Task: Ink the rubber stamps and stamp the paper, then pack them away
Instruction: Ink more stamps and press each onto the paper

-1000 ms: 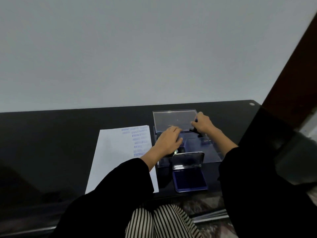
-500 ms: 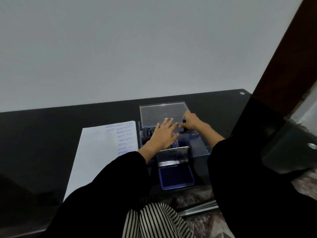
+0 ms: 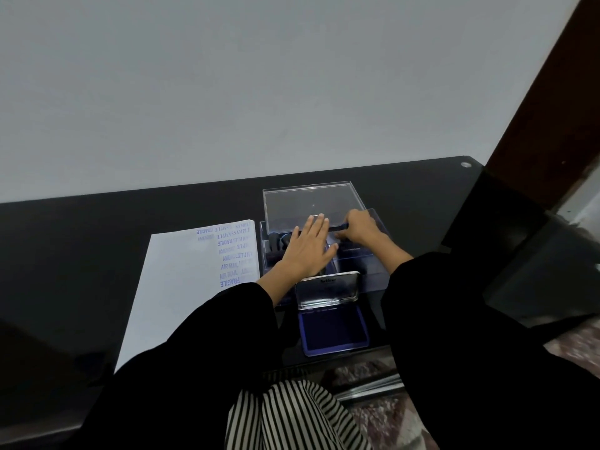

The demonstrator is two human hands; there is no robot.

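Observation:
A clear plastic stamp box (image 3: 373,280) stands on the black table, its clear lid (image 3: 311,203) lying just behind it. My left hand (image 3: 308,248) lies flat over the box with its fingers straight. My right hand (image 3: 357,227) grips a dark rubber stamp (image 3: 343,226) at the box's back edge. More dark stamps (image 3: 278,241) stand in the box's left compartments. The blue ink pad (image 3: 332,329) lies open in front of the box, its shiny lid (image 3: 328,289) tilted up. The white paper (image 3: 181,287), at left, bears several blue prints along its right side.
The black table (image 3: 81,254) runs left and back to a grey wall. Its front edge is near my striped knees (image 3: 292,417). A dark brown door frame (image 3: 545,102) rises at right, and a dark slab (image 3: 519,254) sits beside the table's right end.
My left hand's fingers have straightened and spread over the box. My right hand stays at the box's back edge with the stamp. The camera has shifted slightly.

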